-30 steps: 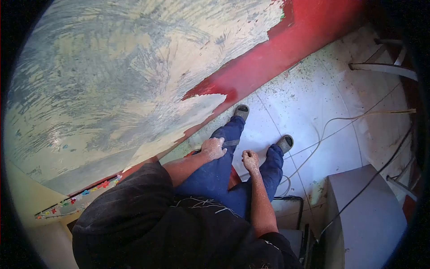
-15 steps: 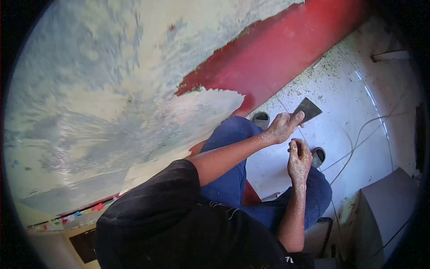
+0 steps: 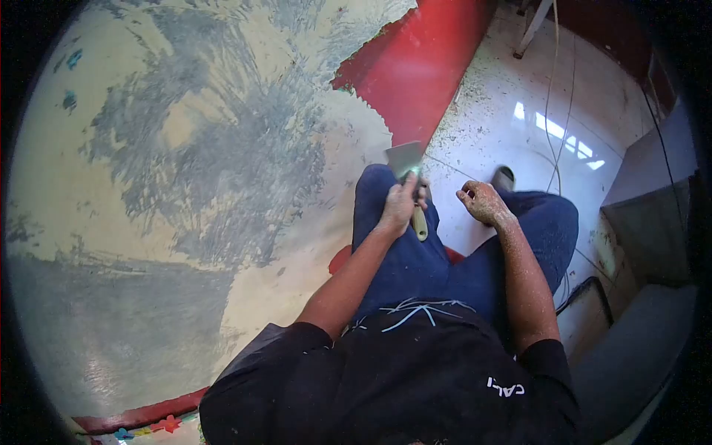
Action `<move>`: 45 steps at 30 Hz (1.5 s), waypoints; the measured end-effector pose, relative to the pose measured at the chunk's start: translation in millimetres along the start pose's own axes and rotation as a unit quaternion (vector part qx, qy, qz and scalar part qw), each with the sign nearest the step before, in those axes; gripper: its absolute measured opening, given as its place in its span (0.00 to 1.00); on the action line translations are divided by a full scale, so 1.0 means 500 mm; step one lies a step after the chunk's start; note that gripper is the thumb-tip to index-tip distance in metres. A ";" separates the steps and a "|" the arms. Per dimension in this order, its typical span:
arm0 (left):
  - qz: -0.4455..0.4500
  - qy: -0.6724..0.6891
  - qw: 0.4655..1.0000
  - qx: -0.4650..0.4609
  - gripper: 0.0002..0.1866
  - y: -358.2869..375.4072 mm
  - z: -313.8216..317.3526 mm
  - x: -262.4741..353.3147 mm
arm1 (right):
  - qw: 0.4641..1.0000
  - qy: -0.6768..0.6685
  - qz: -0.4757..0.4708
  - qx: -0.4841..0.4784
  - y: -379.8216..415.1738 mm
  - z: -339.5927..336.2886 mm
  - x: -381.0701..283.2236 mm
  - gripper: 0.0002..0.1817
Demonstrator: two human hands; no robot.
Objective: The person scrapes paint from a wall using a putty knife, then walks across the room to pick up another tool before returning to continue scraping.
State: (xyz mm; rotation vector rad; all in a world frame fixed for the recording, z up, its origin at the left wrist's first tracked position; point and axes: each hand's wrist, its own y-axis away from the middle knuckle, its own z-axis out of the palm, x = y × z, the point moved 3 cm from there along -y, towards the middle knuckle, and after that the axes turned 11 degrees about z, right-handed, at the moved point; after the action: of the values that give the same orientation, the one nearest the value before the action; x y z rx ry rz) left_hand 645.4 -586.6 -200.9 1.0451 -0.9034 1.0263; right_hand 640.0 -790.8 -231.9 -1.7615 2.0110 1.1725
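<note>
My left hand (image 3: 400, 204) is closed round a putty knife (image 3: 404, 157). Its broad metal blade points up and away from me, and the pale end of its handle sticks out below the fist. The blade is close to the red lower band (image 3: 426, 70) of the wall; whether it touches cannot be told. Above my other knee, my right hand (image 3: 486, 202) hangs with its fingers curled in and nothing visible in them. Pale dust coats that hand and forearm. To my left, the wall (image 3: 215, 141) shows cream paint with rough grey patches and a ragged edge against the red.
Green paint flakes lie scattered over the white tiled floor (image 3: 475, 111) along the wall's foot. Cables (image 3: 550, 111) run across the tiles at right. A grey box-like object (image 3: 653, 178) stands at the far right. My sandalled foot (image 3: 503, 178) rests on the floor.
My view has swung, facing the wall more fully. The putty knife has come nearer the wall and my left knee, its handle now showing. My right hand remains curled.
</note>
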 end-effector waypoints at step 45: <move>-0.113 0.377 0.919 0.010 0.29 -0.282 -0.173 0.038 | 0.750 -0.609 0.173 -0.189 -0.156 0.177 -0.343 0.16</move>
State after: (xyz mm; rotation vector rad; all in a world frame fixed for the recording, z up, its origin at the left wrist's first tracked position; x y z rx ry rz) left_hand 794.5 -522.8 -239.3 0.6529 -0.1357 1.1155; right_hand 725.8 -602.0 -214.1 -0.2882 1.2479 2.1406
